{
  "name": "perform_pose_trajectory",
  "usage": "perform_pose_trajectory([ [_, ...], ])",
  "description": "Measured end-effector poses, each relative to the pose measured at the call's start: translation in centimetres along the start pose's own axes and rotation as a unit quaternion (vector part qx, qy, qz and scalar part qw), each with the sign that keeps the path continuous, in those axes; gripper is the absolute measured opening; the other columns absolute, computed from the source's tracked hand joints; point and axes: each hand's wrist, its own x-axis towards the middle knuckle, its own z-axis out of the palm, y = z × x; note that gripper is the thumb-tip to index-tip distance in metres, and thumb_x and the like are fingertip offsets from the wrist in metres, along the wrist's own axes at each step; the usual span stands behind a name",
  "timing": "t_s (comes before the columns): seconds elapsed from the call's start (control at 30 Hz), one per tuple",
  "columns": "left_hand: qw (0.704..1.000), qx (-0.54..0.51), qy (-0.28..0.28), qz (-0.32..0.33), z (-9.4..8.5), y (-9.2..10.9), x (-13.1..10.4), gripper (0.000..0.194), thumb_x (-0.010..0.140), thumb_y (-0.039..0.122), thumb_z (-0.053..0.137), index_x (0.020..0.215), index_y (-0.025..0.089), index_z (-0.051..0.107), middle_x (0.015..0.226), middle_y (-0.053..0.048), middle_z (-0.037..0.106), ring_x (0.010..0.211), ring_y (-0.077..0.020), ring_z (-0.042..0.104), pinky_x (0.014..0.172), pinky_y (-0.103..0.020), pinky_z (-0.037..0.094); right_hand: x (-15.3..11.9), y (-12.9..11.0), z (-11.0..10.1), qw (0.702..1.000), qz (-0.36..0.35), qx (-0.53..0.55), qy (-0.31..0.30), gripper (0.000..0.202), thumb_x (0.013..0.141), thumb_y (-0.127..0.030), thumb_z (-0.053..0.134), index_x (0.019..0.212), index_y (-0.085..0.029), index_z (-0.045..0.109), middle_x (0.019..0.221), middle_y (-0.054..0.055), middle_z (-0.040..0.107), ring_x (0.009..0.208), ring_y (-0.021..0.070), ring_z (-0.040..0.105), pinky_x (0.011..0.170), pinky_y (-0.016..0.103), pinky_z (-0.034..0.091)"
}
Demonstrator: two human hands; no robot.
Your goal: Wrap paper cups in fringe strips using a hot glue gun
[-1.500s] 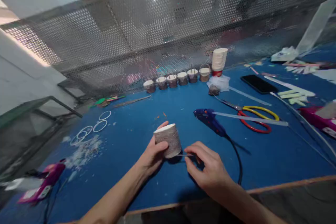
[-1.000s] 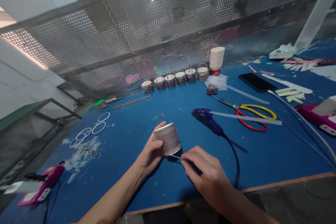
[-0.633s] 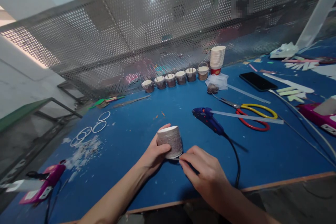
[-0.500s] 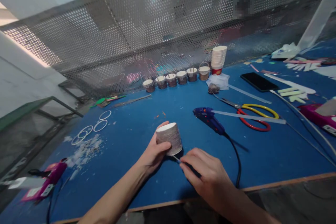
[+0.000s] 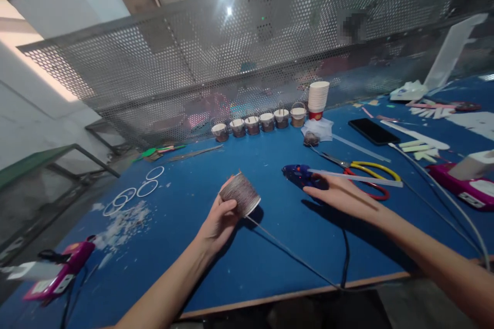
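My left hand (image 5: 221, 218) is wrapped round a cup wound with grey-brown cord (image 5: 242, 194), tilted above the blue table. A loose length of cord (image 5: 287, 249) runs from the cup's lower rim to the table's front edge. At the right, my right hand (image 5: 328, 190) has its fingers round the handle of the blue glue gun (image 5: 299, 172). A long clear glue stick (image 5: 358, 177) sticks out of the gun's back, passing over my right hand. Red-and-yellow-handled scissors (image 5: 376, 167) lie just beyond that hand.
Several cord-wrapped cups (image 5: 267, 122) and a stack of paper cups (image 5: 318, 100) line the back by a mesh screen (image 5: 193, 56). White rings (image 5: 147, 188) lie left. A phone (image 5: 373, 131) and a magenta device (image 5: 466, 185) are right; another magenta device (image 5: 64, 270) is front left.
My right hand has let go of the cord and moved right onto the glue gun. My left hand has tipped the cup over, and the cord now hangs slack towards the table's front edge.
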Motion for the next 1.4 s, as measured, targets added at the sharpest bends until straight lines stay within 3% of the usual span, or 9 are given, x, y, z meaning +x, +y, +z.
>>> perform_pose_trajectory([
  [0.07, 1.000, -0.009, 0.002, 0.000, 0.0, 0.1, 0.1, 0.062, 0.060, 0.018, 0.075, 0.119, 0.025, 0.058, 0.099, -0.003, 0.070, 0.091, -0.0230, 0.065, 0.086, -0.041, 0.052, 1.4, -0.1, 0.9, 0.999, -0.005, 0.029, -0.019, 0.023, 0.075, -0.038, 0.058, 0.079, -0.018, 0.067, 0.072, 0.004, 0.069, 0.064, 0.0219, 0.062, 0.055, 0.029, 0.045],
  [0.23, 0.999, -0.017, 0.030, -0.004, -0.1, 0.0, 0.7, 0.061, 0.062, 0.020, 0.076, 0.120, 0.020, 0.056, 0.097, -0.006, 0.071, 0.089, -0.0221, 0.066, 0.084, -0.038, 0.053, 3.6, 0.0, 3.4, 0.999, 0.000, 0.046, 0.015, 0.018, 0.069, -0.030, 0.059, 0.055, -0.019, 0.058, 0.055, 0.001, 0.061, 0.052, 0.0184, 0.055, 0.049, 0.027, 0.039],
  [0.37, 0.998, -0.023, 0.054, 0.004, 0.0, 0.2, 1.8, 0.048, 0.064, 0.017, 0.076, 0.109, 0.018, 0.060, 0.096, -0.006, 0.071, 0.084, -0.0197, 0.067, 0.082, -0.036, 0.054, 4.2, -1.1, 4.1, 0.996, -0.009, 0.077, 0.049, 0.010, 0.070, -0.027, 0.057, 0.066, -0.020, 0.062, 0.061, 0.002, 0.064, 0.058, 0.0188, 0.058, 0.052, 0.027, 0.041],
  [0.5, 0.997, -0.009, 0.072, 0.040, 0.6, 1.6, 2.7, 0.038, 0.068, 0.016, 0.073, 0.103, 0.020, 0.061, 0.101, -0.005, 0.068, 0.090, -0.0194, 0.066, 0.080, -0.033, 0.055, 3.1, -3.9, 3.8, 0.991, -0.033, 0.120, 0.051, 0.020, 0.079, -0.033, 0.051, 0.066, -0.020, 0.058, 0.058, 0.001, 0.064, 0.055, 0.0160, 0.059, 0.052, 0.025, 0.043],
  [0.63, 0.993, 0.015, 0.097, 0.070, 1.2, 2.6, 3.7, 0.037, 0.068, 0.017, 0.073, 0.102, 0.022, 0.060, 0.098, -0.004, 0.067, 0.085, -0.0179, 0.066, 0.076, -0.032, 0.054, 1.1, -5.4, 4.1, 0.981, -0.059, 0.182, 0.021, 0.026, 0.083, -0.039, 0.051, 0.064, -0.020, 0.051, 0.048, -0.005, 0.051, 0.044, 0.0115, 0.049, 0.044, 0.022, 0.038],
  [0.73, 0.992, 0.014, 0.100, 0.080, 1.3, 2.2, 4.3, 0.040, 0.067, 0.017, 0.075, 0.103, 0.022, 0.058, 0.097, -0.004, 0.066, 0.083, -0.0172, 0.065, 0.074, -0.031, 0.054, 0.1, -5.0, 5.2, 0.978, -0.093, 0.184, 0.014, 0.027, 0.083, -0.038, 0.053, 0.063, -0.021, 0.048, 0.050, -0.006, 0.047, 0.043, 0.0095, 0.042, 0.042, 0.021, 0.034],
  [0.9, 0.992, -0.003, 0.105, 0.073, 1.3, 0.7, 4.7, 0.044, 0.064, 0.017, 0.077, 0.103, 0.023, 0.057, 0.097, -0.003, 0.064, 0.082, -0.0172, 0.064, 0.072, -0.031, 0.054, -0.1, -4.3, 6.6, 0.977, -0.159, 0.139, 0.017, 0.026, 0.086, -0.035, 0.052, 0.065, -0.021, 0.050, 0.052, -0.005, 0.051, 0.044, 0.0090, 0.044, 0.041, 0.021, 0.032],
  [1.4, 0.990, -0.031, 0.127, 0.054, 1.3, -0.2, 3.8, 0.051, 0.060, 0.018, 0.080, 0.105, 0.022, 0.056, 0.099, -0.005, 0.063, 0.083, -0.0202, 0.063, 0.069, -0.034, 0.054, -0.8, -3.9, 7.2, 0.977, -0.198, 0.075, 0.037, 0.026, 0.088, -0.036, 0.051, 0.067, -0.021, 0.053, 0.051, -0.004, 0.054, 0.041, 0.0104, 0.049, 0.041, 0.021, 0.037],
])
